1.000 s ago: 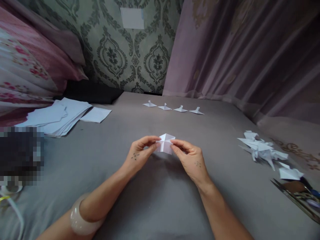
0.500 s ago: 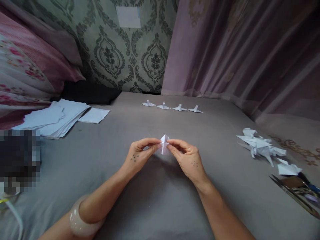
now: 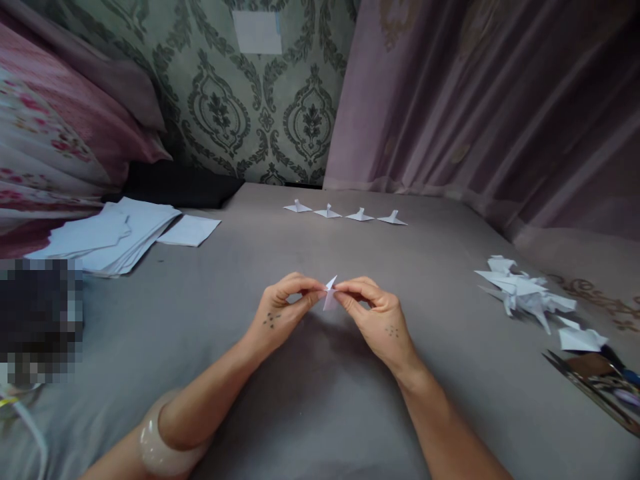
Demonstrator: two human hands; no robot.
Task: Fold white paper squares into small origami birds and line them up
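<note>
left hand (image 3: 283, 307) and right hand (image 3: 383, 317) both pinched tight on 1 paper (image 3: 330, 295), over grey cloth (image 3: 310, 413), centre, 4 folded birds (image 3: 359, 215) in row beyond, pile (image 3: 523, 288) right, count unclear

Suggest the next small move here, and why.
I'd probably press the narrow folded white paper flatter along its folds: the left hand and right hand pinch it from opposite sides, nearly meeting, its pointed tip showing above them.
</note>
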